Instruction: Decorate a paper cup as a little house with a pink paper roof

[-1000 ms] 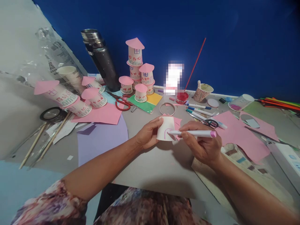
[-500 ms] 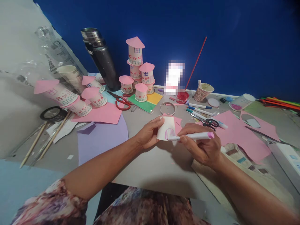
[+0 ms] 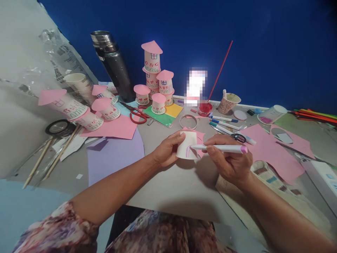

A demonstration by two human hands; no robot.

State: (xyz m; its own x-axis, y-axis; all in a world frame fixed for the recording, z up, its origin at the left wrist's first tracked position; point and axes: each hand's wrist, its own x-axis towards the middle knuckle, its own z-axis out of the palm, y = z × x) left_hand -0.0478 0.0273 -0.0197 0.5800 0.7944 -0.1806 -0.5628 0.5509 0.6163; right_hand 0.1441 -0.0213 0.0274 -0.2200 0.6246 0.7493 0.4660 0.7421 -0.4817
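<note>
Fingers of the left hand (image 3: 167,148) were clamped on the white cup (image 3: 186,139) at its left side, thumb in front. The right hand (image 3: 233,162) pinched a marker (image 3: 226,149), tip apparently touching the cup's purple strokes (image 3: 187,151). Pink paper (image 3: 200,138) lay beyond.

Light is falling unevenly; your right hand (image 3: 231,161) is shadowing the grey tabletop (image 3: 163,189); a pixelated white patch (image 3: 196,87) is glaring; outer edges are stretching.
</note>
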